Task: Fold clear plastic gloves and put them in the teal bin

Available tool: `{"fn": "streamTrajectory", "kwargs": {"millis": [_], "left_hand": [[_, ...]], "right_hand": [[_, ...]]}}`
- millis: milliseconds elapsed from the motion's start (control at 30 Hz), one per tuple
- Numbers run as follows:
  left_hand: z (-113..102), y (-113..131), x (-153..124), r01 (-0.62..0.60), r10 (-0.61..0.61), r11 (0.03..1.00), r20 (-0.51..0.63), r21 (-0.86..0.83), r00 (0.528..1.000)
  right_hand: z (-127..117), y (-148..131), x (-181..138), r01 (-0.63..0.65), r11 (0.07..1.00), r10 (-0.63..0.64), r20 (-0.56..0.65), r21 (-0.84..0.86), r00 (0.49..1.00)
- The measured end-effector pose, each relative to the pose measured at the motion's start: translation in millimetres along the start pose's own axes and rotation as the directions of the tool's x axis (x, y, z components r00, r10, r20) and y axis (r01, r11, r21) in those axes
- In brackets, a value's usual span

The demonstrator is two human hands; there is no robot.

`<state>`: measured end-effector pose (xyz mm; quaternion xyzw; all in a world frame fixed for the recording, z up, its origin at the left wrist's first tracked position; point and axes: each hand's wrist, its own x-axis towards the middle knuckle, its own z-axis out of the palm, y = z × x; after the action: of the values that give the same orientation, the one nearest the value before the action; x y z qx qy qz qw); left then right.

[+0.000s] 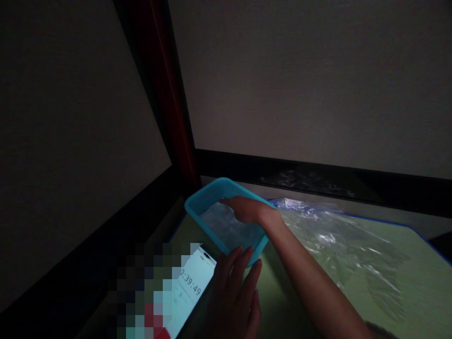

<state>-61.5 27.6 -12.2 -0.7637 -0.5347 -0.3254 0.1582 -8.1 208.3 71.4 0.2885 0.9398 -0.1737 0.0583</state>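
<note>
A blue plastic basket (pixel 212 235) sits tilted in my view, close to the corner of the walls. Inside it lies a whitish, thin sheet-like material (pixel 229 228), its exact kind unclear in the dim light. My right hand (pixel 245 209) reaches over the basket's right side into it, just above the whitish material. Its fingers are mostly hidden behind the back of the hand, so any grip does not show. At the basket's near rim is my left hand (pixel 236 292), open with fingers stretched out, the fingertips at or against the rim.
A phone (pixel 192 287) with a lit timer screen lies left of my left hand, partly blurred out by pixelation. Crumpled clear plastic (pixel 328 240) spreads over the light green mat (pixel 420 278) on the right. Walls and a dark red post (pixel 173 103) stand behind the basket.
</note>
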Motion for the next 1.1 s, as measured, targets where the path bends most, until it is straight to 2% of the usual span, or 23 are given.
{"fn": "streamTrajectory", "kwargs": {"millis": [400,500,733,867,967,1100], "left_hand": [[0.0,0.0,-0.8,0.012,-0.012,1.000,0.018,0.012,1.000],[0.1,-1.1,-1.4,0.013,-0.014,1.000,0.022,0.005,1.000],[0.7,0.0,-1.2,0.018,-0.018,1.000,0.021,0.003,1.000],[0.0,1.3,0.3,0.032,-0.032,0.999,0.034,0.006,0.999],[-0.4,1.6,1.1,0.030,-0.030,1.000,0.022,0.007,0.999],[-1.2,2.7,2.2,0.029,-0.029,1.000,0.010,-0.005,1.000]], "right_hand": [[0.4,5.3,-2.7,0.022,0.996,-0.009,-0.150,0.086,0.989],[-1.3,2.2,-2.6,0.055,0.994,-0.044,-0.120,0.096,0.992],[-0.9,0.2,-0.4,0.066,0.992,-0.071,0.048,0.105,0.996],[2.8,3.1,1.5,0.070,0.992,-0.076,0.058,0.108,0.995],[3.9,4.0,0.7,0.083,0.990,-0.081,-0.026,0.115,0.996],[-2.0,0.5,-8.7,0.060,0.991,-0.026,-0.273,0.117,0.962]]}}
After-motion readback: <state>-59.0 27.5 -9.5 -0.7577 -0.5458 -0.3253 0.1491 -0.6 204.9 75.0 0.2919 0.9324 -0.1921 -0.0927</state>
